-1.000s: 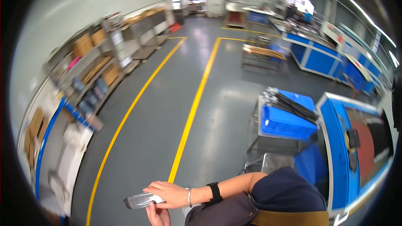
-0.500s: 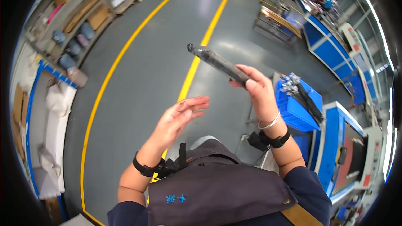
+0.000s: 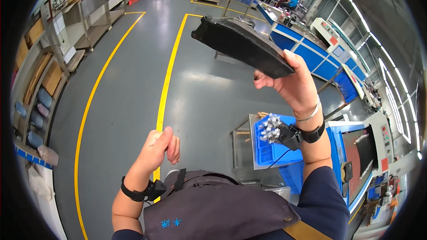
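Note:
My right hand (image 3: 299, 86), raised on the right, grips one end of a long, flat black piece (image 3: 242, 46) between thumb and fingers. The piece slants up to the left with a broad dark side showing, and its far end looks uneven. I cannot make out exactly what it is. Lower on the left, my left hand (image 3: 159, 149) is held in front of my body, fingers curled in and thumb on top, with nothing visible in it. A bundle with silver ends (image 3: 270, 129) lies at a blue crate (image 3: 262, 151) beneath my right wrist, partly hidden by it.
The blue crate stands on a metal cart (image 3: 242, 138). A blue-framed conveyor machine (image 3: 362, 160) is close on the right. Shelves (image 3: 49, 84) line the left, beyond a yellow floor line (image 3: 84, 106). Blue-panelled benches (image 3: 302, 51) and seated people are farther off at right.
My right hand has risen with the black piece and turned it, showing its broad side. My left hand has dropped and its outstretched fingers have curled in. The view has tilted up.

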{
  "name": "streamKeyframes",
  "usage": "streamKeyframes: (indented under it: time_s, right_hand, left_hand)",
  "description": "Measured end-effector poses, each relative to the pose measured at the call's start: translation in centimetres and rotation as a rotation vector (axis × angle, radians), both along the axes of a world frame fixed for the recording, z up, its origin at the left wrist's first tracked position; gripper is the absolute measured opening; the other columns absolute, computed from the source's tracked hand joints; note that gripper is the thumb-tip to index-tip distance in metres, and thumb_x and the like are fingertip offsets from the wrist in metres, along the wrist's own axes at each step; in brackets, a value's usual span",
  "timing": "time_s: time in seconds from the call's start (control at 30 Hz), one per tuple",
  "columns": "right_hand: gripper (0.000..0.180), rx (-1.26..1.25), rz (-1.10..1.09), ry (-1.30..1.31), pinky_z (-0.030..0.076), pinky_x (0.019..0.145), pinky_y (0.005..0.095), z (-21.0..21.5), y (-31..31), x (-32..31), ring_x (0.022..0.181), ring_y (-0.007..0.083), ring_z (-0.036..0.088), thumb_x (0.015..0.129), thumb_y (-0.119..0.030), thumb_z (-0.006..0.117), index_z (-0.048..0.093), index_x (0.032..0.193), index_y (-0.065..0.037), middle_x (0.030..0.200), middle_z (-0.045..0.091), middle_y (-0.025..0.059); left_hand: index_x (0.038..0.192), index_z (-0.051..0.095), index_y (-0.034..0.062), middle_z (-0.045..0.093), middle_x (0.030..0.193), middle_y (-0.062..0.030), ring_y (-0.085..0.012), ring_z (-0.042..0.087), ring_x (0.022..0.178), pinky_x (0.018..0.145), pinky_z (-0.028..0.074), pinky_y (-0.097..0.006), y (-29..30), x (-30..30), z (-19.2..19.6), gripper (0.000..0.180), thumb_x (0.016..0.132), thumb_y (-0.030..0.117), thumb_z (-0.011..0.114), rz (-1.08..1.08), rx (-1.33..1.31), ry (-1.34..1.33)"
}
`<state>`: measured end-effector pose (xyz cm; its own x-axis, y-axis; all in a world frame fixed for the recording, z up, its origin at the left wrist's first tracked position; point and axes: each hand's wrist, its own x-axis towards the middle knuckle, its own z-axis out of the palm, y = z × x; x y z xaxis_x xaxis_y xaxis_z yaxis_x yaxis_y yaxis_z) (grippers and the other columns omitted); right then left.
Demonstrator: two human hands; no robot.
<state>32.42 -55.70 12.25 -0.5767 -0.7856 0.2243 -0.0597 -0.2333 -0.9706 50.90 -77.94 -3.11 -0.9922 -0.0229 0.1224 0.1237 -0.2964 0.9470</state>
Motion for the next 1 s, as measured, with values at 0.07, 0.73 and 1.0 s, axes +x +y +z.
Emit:
streamKeyframes:
  time_s: [0.07, 0.73, 1.0]
  right_hand:
    - [0.046, -0.009, -0.033, -0.014, 0.055, 0.069, 0.0323, 0.8, -0.8, -3.7, 0.075, 0.0247, 0.065, 0.093, -0.034, 0.039, 0.055, 0.109, 0.007, 0.086, 0.064, 0.0199]
    - [0.047, -0.030, -0.473, -0.179, 0.052, 0.071, 0.0308, -1.4, -4.8, -45.6, 0.080, 0.0226, 0.063, 0.094, -0.036, 0.038, 0.055, 0.110, 0.005, 0.091, 0.064, 0.0160]
    - [0.049, 0.315, -0.975, 0.451, 0.045, 0.077, 0.0288, -9.1, 2.5, -60.5, 0.087, 0.0160, 0.055, 0.079, -0.028, 0.068, 0.053, 0.116, 0.001, 0.100, 0.057, 0.0078]
  left_hand:
    - [0.044, 0.036, 0.0060, 0.036, 0.040, -0.0050, -0.0164, 0.042, 0.036, 0.044, 0.042, -0.029, -1.1, -4.4, 0.0, 0.064, 0.098, 0.041, 0.029, -0.037, -0.012, -0.007]
    - [0.078, 0.050, 0.0027, 0.046, 0.060, -0.0005, -0.0077, 0.043, 0.054, 0.055, 0.038, -0.022, -5.6, -60.3, 2.4, 0.031, 0.098, 0.024, 0.036, -0.625, -0.129, 0.039]
    - [0.091, 0.059, -0.0007, 0.060, 0.072, -0.0063, -0.0146, 0.055, 0.069, 0.064, 0.044, -0.027, 4.7, -82.3, -2.9, 0.051, 0.096, 0.044, 0.037, -1.004, -0.029, 0.107]
